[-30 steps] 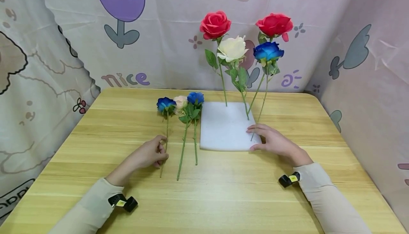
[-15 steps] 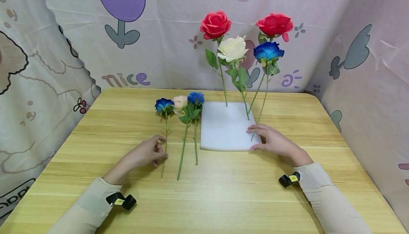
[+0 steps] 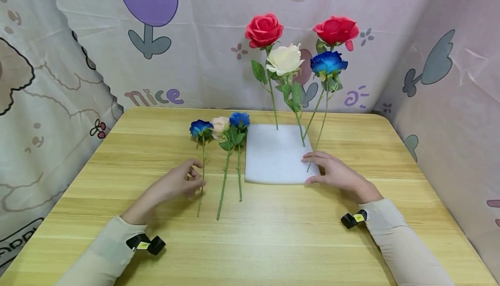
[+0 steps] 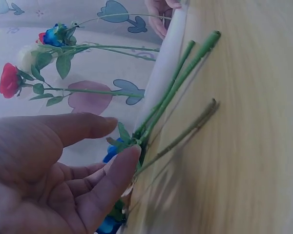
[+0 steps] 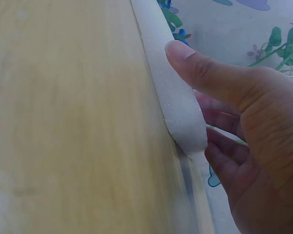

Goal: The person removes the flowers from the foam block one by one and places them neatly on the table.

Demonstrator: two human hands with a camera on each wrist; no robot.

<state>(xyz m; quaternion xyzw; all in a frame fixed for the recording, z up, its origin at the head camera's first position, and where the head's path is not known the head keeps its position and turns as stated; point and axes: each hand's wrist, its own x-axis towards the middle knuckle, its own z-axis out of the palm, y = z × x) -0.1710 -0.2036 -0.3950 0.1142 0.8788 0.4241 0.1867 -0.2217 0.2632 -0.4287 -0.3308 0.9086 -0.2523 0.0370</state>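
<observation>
My left hand (image 3: 177,183) hovers over the stem of a blue rose (image 3: 201,127) lying leftmost on the table. In the left wrist view thumb and fingers are spread apart, the stem beyond them and nothing between. Beside it lie a cream rose (image 3: 220,126) and a second blue rose (image 3: 239,119). My right hand (image 3: 336,172) holds the near right corner of a white foam board (image 3: 273,160), thumb at its front edge. Out of the board rise two red roses, one at left (image 3: 264,31) and one at right (image 3: 336,31), a white rose (image 3: 284,60) and a blue rose (image 3: 328,63).
The wooden table (image 3: 265,242) reaches back to a printed cloth (image 3: 211,51), which also hangs at both sides. A small black camera sits on each wrist, one at left (image 3: 145,244) and one at right (image 3: 353,219).
The left hand's fingers have loosened from the blue rose's stem and the hand has risen slightly. That rose shifted a little left earlier. The right hand stays on the board.
</observation>
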